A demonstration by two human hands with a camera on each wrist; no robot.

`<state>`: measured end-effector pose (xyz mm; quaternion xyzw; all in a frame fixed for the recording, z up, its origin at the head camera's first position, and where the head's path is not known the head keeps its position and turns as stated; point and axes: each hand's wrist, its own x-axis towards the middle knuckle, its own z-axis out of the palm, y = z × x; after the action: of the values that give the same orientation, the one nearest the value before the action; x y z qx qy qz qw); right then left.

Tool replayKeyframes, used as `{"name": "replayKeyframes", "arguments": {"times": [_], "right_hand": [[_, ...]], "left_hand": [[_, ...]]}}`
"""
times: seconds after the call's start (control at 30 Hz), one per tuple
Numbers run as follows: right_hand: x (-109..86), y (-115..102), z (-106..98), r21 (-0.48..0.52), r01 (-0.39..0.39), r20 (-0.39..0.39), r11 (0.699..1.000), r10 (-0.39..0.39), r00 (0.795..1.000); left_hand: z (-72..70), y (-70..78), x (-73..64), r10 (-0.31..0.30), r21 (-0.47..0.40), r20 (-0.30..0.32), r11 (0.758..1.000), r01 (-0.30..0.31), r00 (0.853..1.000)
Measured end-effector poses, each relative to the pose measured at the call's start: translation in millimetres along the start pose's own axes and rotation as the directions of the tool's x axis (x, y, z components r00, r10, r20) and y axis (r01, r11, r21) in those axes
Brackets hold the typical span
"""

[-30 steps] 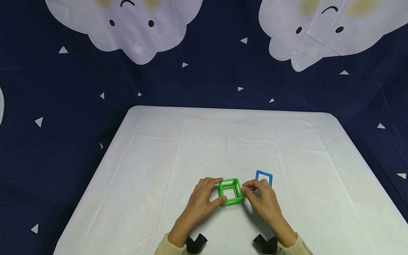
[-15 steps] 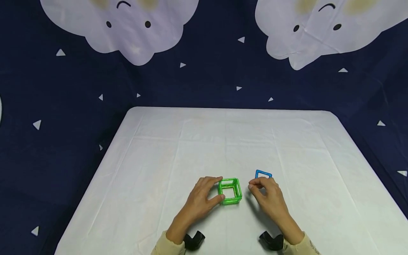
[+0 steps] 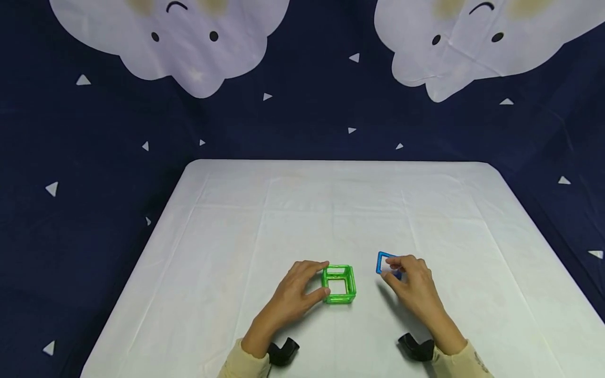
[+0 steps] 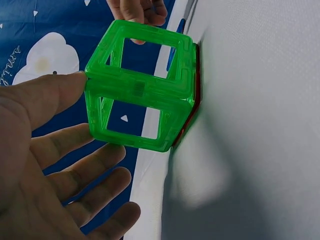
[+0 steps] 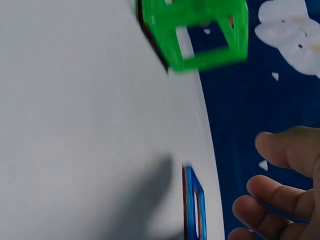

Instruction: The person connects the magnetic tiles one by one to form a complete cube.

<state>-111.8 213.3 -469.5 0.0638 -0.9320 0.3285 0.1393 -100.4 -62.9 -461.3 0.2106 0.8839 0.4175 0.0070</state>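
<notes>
A green cube of open magnetic tiles [image 3: 339, 300] stands on the white table, with a dark red layer [image 4: 198, 75] under its base. My left hand [image 3: 289, 294] pinches its left side between thumb and index fingertip; the other fingers spread free in the left wrist view. To the right lies a flat blue square magnetic tile [image 3: 379, 262], showing a red layer along its underside in the right wrist view. My right hand [image 3: 416, 287] hovers over that tile and hides part of it. Its thumb and fingers are parted, with nothing between them.
The white cloth-covered table [image 3: 264, 220] spreads around the pieces. Behind it hangs a dark blue curtain [image 3: 302, 126] with clouds and small triangles. Black wrist mounts [image 3: 282, 353] sit at both sleeves, close above the table.
My right hand has moved away from the cube, rightward to the blue tile, and its fingers have parted. The left hand stays at the cube. The view has shifted slightly.
</notes>
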Motion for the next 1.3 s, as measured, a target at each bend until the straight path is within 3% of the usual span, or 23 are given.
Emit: {"name": "replayKeyframes", "arguments": {"times": [0.23,0.5,0.73,1.3], "right_hand": [[9.2,19.3,-12.9,-0.095,-0.041,0.092,0.995,0.050,0.995],[13.4,35.8,-18.1,-0.195,0.031,0.170,0.980,0.003,0.985],[16.8,40.3,-17.3,-0.235,0.036,0.233,0.971,0.020,0.972],[16.2,42.9,-13.7,-0.263,0.065,0.247,0.963,0.002,0.969]], "left_hand": [[-2.4,-2.8,1.3,0.012,0.005,0.014,1.000,-0.012,1.000],[-4.7,-2.7,1.6,0.019,0.007,0.028,1.000,-0.019,0.999],[-4.8,-3.2,2.0,0.039,0.019,0.014,0.999,-0.040,0.999],[-4.7,-2.2,3.3,0.038,0.022,0.024,0.999,-0.038,0.999]]}}
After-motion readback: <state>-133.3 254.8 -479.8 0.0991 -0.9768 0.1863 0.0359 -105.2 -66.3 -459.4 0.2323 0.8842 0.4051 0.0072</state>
